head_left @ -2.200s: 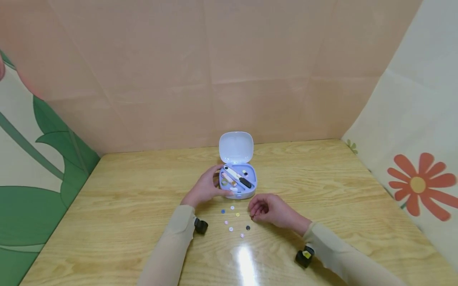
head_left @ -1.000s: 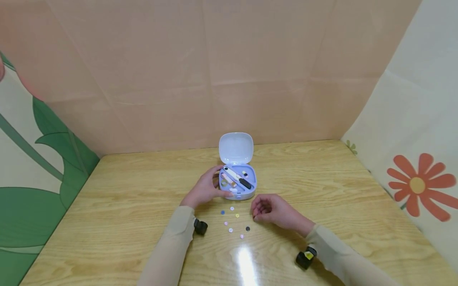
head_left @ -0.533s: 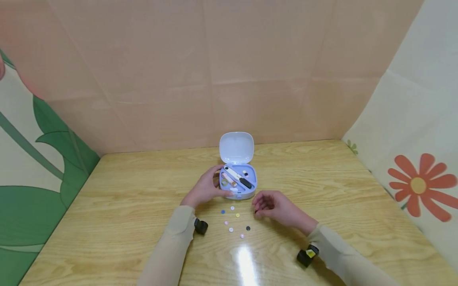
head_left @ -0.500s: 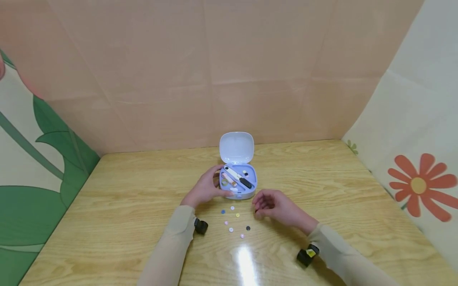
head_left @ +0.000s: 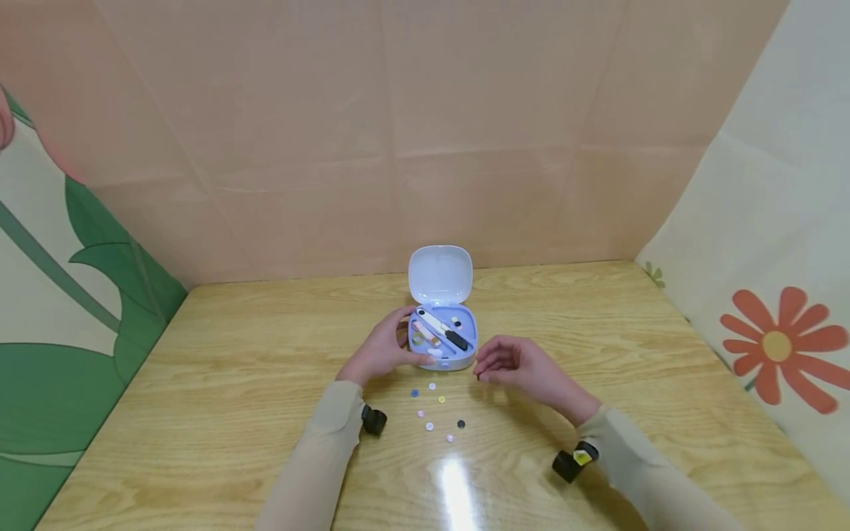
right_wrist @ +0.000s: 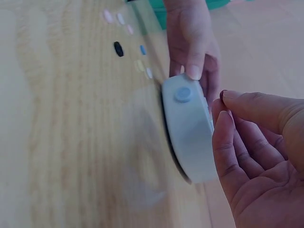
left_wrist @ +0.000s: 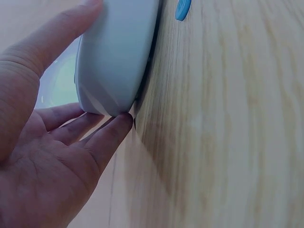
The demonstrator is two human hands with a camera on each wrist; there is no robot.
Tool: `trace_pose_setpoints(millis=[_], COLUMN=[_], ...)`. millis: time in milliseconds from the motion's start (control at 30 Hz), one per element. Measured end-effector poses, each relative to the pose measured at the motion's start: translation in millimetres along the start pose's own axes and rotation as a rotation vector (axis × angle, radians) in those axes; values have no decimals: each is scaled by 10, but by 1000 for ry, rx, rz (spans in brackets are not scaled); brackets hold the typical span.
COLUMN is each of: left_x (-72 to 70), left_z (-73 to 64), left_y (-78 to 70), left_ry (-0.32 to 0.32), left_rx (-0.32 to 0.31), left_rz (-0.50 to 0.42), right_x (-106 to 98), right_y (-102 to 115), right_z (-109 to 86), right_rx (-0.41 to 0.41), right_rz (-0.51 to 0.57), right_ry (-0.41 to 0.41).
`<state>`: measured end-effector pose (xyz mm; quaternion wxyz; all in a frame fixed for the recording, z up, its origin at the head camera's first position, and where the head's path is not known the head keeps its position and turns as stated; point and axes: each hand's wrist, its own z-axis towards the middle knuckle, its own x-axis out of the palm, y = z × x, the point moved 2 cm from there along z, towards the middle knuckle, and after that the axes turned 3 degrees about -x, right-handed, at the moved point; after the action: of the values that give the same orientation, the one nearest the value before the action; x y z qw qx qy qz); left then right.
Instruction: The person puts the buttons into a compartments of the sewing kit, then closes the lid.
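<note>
A small sewing box, pale blue and white, stands on the table with its lid raised. My left hand grips its left side, thumb on the front edge and fingers at the far side; the left wrist view shows fingertips against the box's wall. A pair of scissors with a black part and a few tiny buttons lie in its tray. Thumb and forefinger of my right hand pinch a dark red button, mostly hidden by the fingertips, just right of the box's front corner.
Several loose buttons lie on the wooden table in front of the box, among them a blue one, a yellow one and a black one. A peach backdrop rises behind the table's far edge.
My right hand has moved forward and slightly right with the dark red button, to beside the box's front right corner. The left hand has kept its hold on the box.
</note>
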<state>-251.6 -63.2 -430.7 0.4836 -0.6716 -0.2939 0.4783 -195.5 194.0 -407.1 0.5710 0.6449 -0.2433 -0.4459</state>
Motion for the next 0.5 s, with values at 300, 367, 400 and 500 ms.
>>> trace_pose_setpoints(millis=[300, 367, 400, 500], left_x=[-2, -1, 0, 2], left_z=[10, 14, 12, 15], left_y=[12, 13, 13, 14], left_ry=[1, 2, 2, 5], left_rx=[-4, -4, -4, -3], left_rz=[5, 6, 6, -3], right_x=[-54, -64, -70, -99], right_y=[76, 79, 77, 70], right_z=[70, 84, 94, 124], right_rx=[-10, 0, 0, 4], right_rz=[42, 44, 42, 30], right_ry=[-12, -20, -23, -41])
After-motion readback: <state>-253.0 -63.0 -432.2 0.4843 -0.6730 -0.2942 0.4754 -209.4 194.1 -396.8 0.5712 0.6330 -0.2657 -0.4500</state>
